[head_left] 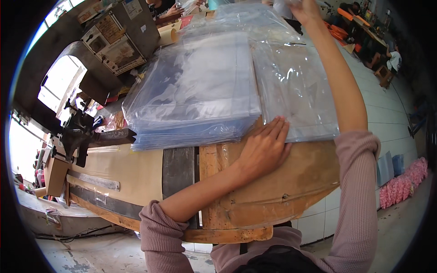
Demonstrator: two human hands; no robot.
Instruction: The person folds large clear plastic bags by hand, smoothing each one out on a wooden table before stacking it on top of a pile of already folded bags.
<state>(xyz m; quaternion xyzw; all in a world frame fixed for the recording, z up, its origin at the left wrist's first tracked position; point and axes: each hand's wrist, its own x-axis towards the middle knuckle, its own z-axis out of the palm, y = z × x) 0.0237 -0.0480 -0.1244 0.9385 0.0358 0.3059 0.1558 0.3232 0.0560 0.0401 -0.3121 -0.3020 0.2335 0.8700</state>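
My left hand (266,148) lies flat with its fingers stretched out. Its fingertips touch the near edge of a clear plastic sheet or bag (298,93) on the right part of the bench. My right hand (306,10) reaches to the far side, at the top edge of the view. Its fingers are mostly cut off there, beside some whitish clear plastic, so any grip is hidden. Left of the sheet sits a thick stack of clear plastic bags (195,86), bluish along its layered near edge. More crumpled clear plastic (246,20) spreads behind both.
A wooden bench (273,200) with a rounded near edge carries the plastic. To the left are a dark metal machine arm (114,137), a metal strip (95,180) and a control box (114,43). Another person's hand (173,11) shows far off. A pink bundle (404,183) lies on the right floor.
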